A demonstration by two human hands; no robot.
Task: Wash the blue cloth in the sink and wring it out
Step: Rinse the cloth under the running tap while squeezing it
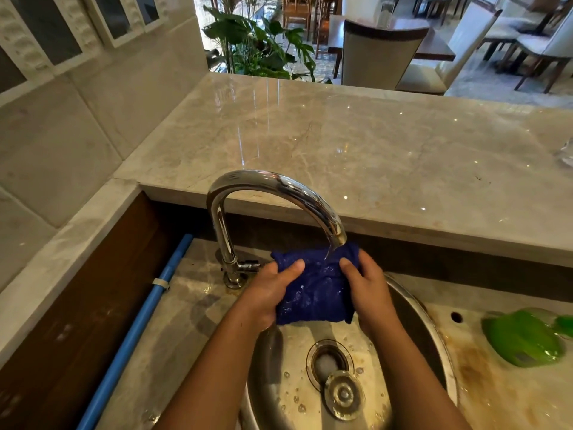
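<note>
Obs.: blue cloth (313, 290) bunched into a thick wad, held above the sink (412, 308) basin, directly under the faucet (273, 193) spout. A thin stream of water lands on the cloth's far edge, at about 12 o'clock of the wad.

Left hand (273, 293) grips the cloth at its 9 o'clock side; thumb lies across the top, remaining fingers wrapped beneath and hidden, so pressed shut around the fabric. Right hand (366, 290) mirrors this at 3 o'clock — thumb on top, other fingers curled under, clamped on the cloth.

Reasoning on the hold: both hands at opposite ends keep the wad compact and centred under the stream, so water soaks through the layers rather than running off. Holding it clear of the basin floor lets runoff fall toward the drain (330, 360) at 6 o'clock of the cloth. The strainer plug (342, 394) lies out of the drain, just beside it (so the basin should not fill).

Judgement: rinsing stage; wringing not yet begun — no twist visible in the fabric. The two-end grip already suits a counter-rotating wring.

Other: green object (524, 339) on the wet desk (459, 361) at 3 o'clock of the sink, blurred, identity unclear.
</note>
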